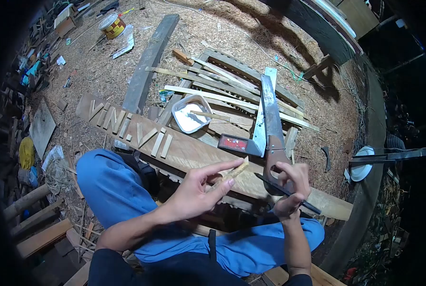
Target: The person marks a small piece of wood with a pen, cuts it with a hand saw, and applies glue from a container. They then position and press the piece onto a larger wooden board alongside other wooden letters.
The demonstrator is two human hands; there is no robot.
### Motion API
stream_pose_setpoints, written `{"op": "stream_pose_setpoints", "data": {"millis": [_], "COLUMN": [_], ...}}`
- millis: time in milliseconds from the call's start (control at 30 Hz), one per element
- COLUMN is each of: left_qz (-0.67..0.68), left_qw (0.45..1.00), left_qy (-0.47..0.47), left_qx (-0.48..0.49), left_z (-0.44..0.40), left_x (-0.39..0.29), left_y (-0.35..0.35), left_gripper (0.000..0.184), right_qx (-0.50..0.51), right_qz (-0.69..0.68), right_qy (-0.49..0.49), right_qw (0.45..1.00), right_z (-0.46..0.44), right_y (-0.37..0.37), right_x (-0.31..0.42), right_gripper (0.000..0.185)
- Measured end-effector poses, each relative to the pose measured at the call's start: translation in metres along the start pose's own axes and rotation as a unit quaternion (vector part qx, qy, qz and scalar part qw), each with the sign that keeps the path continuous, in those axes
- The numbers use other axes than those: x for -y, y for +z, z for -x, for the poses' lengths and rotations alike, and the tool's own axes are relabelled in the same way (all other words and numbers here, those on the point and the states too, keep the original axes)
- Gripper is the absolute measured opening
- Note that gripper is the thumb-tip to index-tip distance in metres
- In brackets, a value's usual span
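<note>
At the far left, a yellow and red bucket (113, 27) sits on ground covered with shavings. Next comes a thick grey timber (151, 62), its near end meeting the far edge of a long wooden board (194, 157) that stretches in front of the seated person. From near the board's left end to about its middle lie small wood strips (158, 144), some slanted and some side by side, with bare wood between several of them.

Beyond the board's far edge is a slatted pallet (289, 97). Toward its near left corner stands a white tub (192, 125) containing something white, a stick (208, 115) resting over its rim. Long pale strips (213, 97) lie across the pallet.

The left hand (194, 193) pinches a short wood piece (232, 175) between thumb and fingers, above the right half of the board; whether the piece touches the board I cannot tell. Behind it, a metal square (259, 136) has its dark stock by the board's far edge. Just beside lies a handsaw (271, 109), its brown handle over the board. The right hand (291, 186), fingers curled, holds a slim dark tool (269, 182) in front of that handle, point toward the left hand.
</note>
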State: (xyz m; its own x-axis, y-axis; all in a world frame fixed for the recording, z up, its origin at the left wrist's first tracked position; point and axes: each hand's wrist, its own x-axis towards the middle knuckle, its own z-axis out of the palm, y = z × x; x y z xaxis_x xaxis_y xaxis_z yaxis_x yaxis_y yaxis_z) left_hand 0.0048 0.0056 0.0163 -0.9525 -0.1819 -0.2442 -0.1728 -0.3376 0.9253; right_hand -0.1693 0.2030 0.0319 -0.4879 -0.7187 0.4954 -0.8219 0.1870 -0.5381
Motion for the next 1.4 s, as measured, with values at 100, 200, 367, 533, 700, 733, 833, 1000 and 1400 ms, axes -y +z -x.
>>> {"op": "stream_pose_setpoints", "data": {"millis": [100, 200, 367, 533, 700, 733, 833, 1000, 1400], "left_qz": [0.006, -0.009, -0.023, -0.062, -0.042, -0.042, -0.082, -0.046, -0.059], "left_qw": [1.0, 0.999, 0.997, 0.995, 0.992, 0.988, 0.992, 0.999, 0.988], "left_qy": [0.006, 0.038, 0.057, 0.077, 0.107, 0.14, 0.086, 0.021, 0.136], "left_qx": [-0.016, -0.036, -0.045, -0.029, -0.046, -0.055, -0.031, -0.003, -0.049], "left_z": [-0.001, -0.003, -0.005, -0.008, -0.012, -0.013, -0.008, -0.004, -0.008], "left_x": [-0.002, -0.001, 0.002, 0.015, 0.022, 0.024, 0.021, 0.01, 0.024], "left_y": [-0.001, 0.002, 0.003, 0.003, 0.012, 0.013, 0.009, 0.01, 0.013], "left_gripper": [0.05, 0.05, 0.049, 0.049, 0.048, 0.048, 0.048, 0.049, 0.047], "right_qx": [-0.039, -0.043, -0.006, 0.052, 0.029, 0.029, 0.0, -0.011, -0.006], "right_qz": [-0.077, -0.138, -0.245, -0.196, -0.218, -0.217, -0.198, -0.221, -0.182], "right_qy": [0.019, -0.03, 0.068, 0.056, -0.013, -0.012, -0.069, -0.115, -0.136], "right_qw": [0.996, 0.989, 0.967, 0.978, 0.976, 0.976, 0.978, 0.968, 0.974], "right_z": [-0.001, 0.002, 0.006, -0.01, -0.002, 0.0, 0.003, 0.005, -0.001], "right_y": [0.013, 0.015, 0.012, 0.017, 0.027, 0.029, 0.036, 0.047, 0.054], "right_x": [0.009, 0.006, 0.012, 0.017, 0.009, 0.008, 0.008, 0.004, 0.006], "right_gripper": [0.078, 0.056, 0.035, 0.033, 0.023, 0.023, 0.02, 0.019, 0.019]}}
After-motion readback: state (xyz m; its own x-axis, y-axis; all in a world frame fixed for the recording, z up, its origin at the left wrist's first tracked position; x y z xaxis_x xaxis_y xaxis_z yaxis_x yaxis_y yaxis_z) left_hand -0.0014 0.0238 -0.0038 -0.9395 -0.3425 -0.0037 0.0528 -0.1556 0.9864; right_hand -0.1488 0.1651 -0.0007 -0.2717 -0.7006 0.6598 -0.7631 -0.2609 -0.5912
